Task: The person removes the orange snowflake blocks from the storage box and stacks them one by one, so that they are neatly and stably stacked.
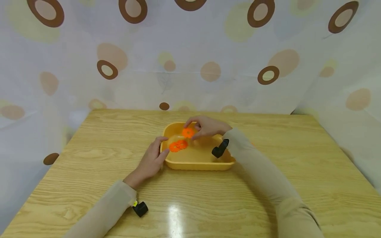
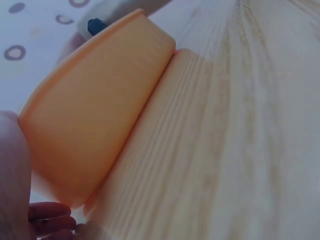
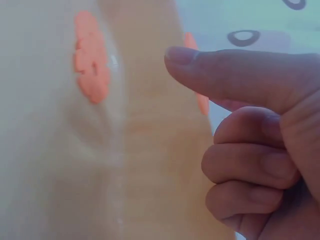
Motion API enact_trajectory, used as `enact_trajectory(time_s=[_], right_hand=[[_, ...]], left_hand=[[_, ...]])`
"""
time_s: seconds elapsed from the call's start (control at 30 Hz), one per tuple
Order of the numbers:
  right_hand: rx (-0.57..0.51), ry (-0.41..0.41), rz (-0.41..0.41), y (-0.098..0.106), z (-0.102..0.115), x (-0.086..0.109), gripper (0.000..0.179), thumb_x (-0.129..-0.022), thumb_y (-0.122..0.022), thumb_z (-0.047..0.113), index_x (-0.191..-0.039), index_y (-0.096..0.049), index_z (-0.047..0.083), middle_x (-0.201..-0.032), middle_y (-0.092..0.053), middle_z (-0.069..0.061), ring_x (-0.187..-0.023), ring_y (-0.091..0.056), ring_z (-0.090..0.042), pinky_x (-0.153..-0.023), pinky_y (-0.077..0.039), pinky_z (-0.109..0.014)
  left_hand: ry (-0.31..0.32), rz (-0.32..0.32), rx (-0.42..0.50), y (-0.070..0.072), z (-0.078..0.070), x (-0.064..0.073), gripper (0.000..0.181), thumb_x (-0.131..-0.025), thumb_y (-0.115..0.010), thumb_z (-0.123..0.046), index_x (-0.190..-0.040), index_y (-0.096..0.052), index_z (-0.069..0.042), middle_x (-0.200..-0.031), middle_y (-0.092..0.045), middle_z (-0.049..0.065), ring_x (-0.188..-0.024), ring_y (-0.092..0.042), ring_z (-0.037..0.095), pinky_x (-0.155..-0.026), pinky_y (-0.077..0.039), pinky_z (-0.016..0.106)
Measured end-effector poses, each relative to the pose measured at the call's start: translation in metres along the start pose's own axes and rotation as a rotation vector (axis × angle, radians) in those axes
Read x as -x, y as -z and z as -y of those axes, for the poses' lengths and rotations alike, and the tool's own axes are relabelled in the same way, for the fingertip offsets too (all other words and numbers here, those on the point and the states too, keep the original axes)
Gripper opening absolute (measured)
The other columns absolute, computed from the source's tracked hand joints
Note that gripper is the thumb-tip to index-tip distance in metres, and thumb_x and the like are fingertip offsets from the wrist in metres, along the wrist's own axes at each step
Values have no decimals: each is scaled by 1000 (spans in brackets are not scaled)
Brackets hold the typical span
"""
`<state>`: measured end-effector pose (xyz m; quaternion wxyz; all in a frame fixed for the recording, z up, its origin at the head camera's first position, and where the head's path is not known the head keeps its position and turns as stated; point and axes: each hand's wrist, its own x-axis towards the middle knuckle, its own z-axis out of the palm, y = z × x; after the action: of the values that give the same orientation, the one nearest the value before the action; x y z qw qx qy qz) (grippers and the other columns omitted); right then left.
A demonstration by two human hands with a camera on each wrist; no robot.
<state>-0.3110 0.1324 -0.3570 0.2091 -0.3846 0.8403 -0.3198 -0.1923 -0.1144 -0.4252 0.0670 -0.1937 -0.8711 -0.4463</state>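
A yellow plastic tray (image 1: 200, 166) with raised walls sits on the wooden table. My left hand (image 1: 151, 160) grips its left side, thumb at the rim and fingers along the outer wall; in the left wrist view, curled fingers (image 2: 50, 220) show by the tray's lower corner. Over the tray's back left part, my right hand (image 1: 208, 127) pinches an orange flower-shaped piece (image 1: 188, 133) between thumb and index finger. The thumb (image 3: 225, 72) partly covers that piece in the right wrist view. Two more orange flower pieces (image 1: 175, 147) lie overlapping on the tray's floor.
The wooden table (image 1: 119, 132) extends around the tray. A patterned cloth (image 1: 190, 86) hangs behind it and at both sides. A bit of something orange (image 1: 252, 144) peeks out beside the right sleeve (image 1: 262, 168), mostly hidden.
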Motion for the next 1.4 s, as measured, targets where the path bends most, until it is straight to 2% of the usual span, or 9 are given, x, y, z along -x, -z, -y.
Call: enact_trajectory(time_s=[0.1,0.3,0.5,0.77,0.97,1.23,1.4], right_hand=[[2,-13,-27,6,1,7,43,-83,-75,12,-124,-59,9,-56,-27,3,-49,-24,-12,-57,-33,-25],[-31,25,-72,13,-1,20,42,-84,-75,12,-122,-59,9,-55,-25,4,-47,-21,-11,-58,-36,-25],[-37,46,-110,19,-5,33,43,-86,-72,12,-125,-56,6,-56,-23,3,-46,-20,-11,-62,-39,-26],[-46,49,-167,27,-4,49,42,-85,-73,10,-123,-56,4,-56,-24,3,-46,-21,-9,-64,-39,-26],[-24,35,-172,28,-9,57,43,-86,-72,10,-124,-55,3,-56,-25,4,-46,-21,-8,-69,-42,-25],[-17,70,-184,26,-11,66,43,-85,-72,6,-124,-55,1,-55,-25,5,-46,-22,-7,-63,-41,-23],[-5,52,-194,26,-13,72,43,-85,-73,8,-124,-55,2,-55,-25,5,-46,-22,-8,-66,-43,-23]], left_hand=[[10,7,-5,-1,-1,0,38,-99,-49,-20,-133,-43,-4,-117,-53,23,-109,-49,36,-95,-39,52],[30,16,-18,-3,-1,-1,38,-99,-49,-21,-134,-43,-6,-111,-53,20,-104,-48,34,-91,-39,48],[36,14,-24,-3,0,0,39,-99,-49,-22,-133,-43,-6,-122,-52,23,-111,-49,36,-96,-39,52],[33,3,-29,-2,1,-1,37,-98,-49,-21,-132,-44,-6,-127,-51,24,-117,-49,37,-100,-38,54],[32,1,-29,-2,1,-1,38,-98,-48,-22,-132,-44,-5,-124,-52,23,-114,-50,36,-98,-39,53],[19,-9,-26,-1,2,-1,38,-98,-49,-20,-132,-44,-4,-122,-53,23,-111,-50,35,-97,-40,51],[34,1,-19,0,1,-1,38,-98,-48,-21,-132,-44,-5,-127,-52,23,-117,-50,36,-101,-38,52]])
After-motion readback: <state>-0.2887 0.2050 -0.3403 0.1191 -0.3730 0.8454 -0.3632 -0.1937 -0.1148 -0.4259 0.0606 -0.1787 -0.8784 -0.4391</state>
